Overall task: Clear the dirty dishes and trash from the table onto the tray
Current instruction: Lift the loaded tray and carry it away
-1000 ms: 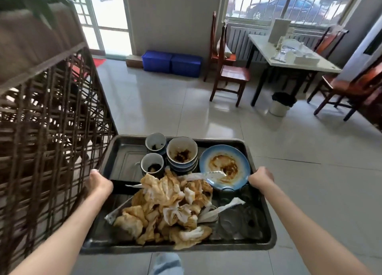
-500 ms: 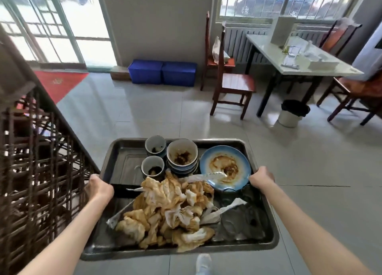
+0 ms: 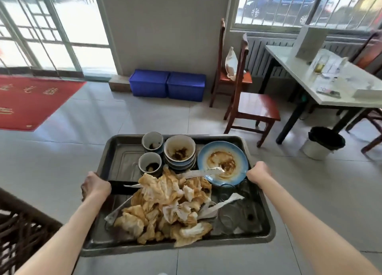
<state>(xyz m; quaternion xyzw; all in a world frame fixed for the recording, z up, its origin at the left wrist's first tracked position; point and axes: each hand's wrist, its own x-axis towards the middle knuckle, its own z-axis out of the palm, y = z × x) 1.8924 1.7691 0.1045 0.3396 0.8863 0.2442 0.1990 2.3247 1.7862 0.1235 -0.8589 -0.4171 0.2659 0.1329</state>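
Now: tray (image 3: 122, 156) up over the floor | left hand (image 3: 96, 186) grips tray's left rim | right hand (image 3: 258, 173) grips right rim | dirty bowls (image 3: 179, 151), plate (image 3: 222, 163), crumpled napkins (image 3: 167, 206) sit on tray

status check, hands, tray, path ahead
Left hand and right hand grip the tray by its side rims. Loaded: cups, bowls, blue plate, napkins. Open floor ahead; chair front right.

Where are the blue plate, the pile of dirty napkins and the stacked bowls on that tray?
blue plate (image 3: 240, 160): head view, its bare blue rim on the right.
pile of dirty napkins (image 3: 165, 204): head view, middle of the heap.
stacked bowls (image 3: 179, 148): head view, inside the top bowl.
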